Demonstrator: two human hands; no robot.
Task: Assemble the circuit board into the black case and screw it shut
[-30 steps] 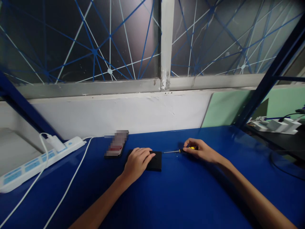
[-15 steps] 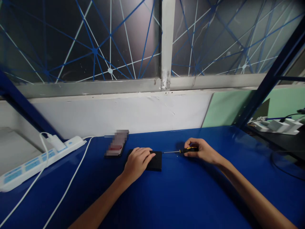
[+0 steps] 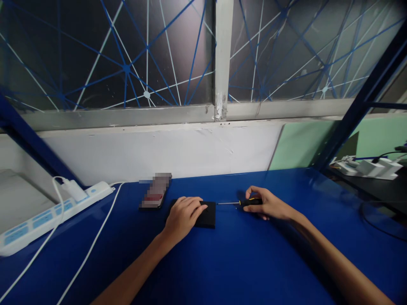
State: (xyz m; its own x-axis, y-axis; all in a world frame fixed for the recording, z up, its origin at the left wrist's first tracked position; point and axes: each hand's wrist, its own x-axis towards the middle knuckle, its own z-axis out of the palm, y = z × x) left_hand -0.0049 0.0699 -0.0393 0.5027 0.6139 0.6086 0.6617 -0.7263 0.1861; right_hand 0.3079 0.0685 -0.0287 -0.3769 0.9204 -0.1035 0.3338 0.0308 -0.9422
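Observation:
My left hand [image 3: 184, 214] presses down on a flat black rectangular case [image 3: 208, 215] lying on the blue tabletop, its fingers curled over the far edge. The case's left part is hidden under the hand. In my right hand [image 3: 269, 203] is a screwdriver [image 3: 249, 203] with a black and yellow handle. Thumb and fingers hold the handle, with the forefinger arched over it. The thin metal shaft points left, nearly level, and its tip is at the case's upper right edge. Whether the tip sits in a screw is too small to tell.
A phone-like slab [image 3: 155, 192], partly blurred out, lies behind my left hand. To the left are a white power strip [image 3: 47, 216] with a plug and a white cable [image 3: 92, 245]. The wall stands behind the blue table [image 3: 238, 262]; a dark cable [image 3: 378, 224] curves at the right.
My right hand has rolled around the screwdriver handle, and its lower fingers now show beneath it. The handle has shifted slightly left in view. My left hand and the case stay put.

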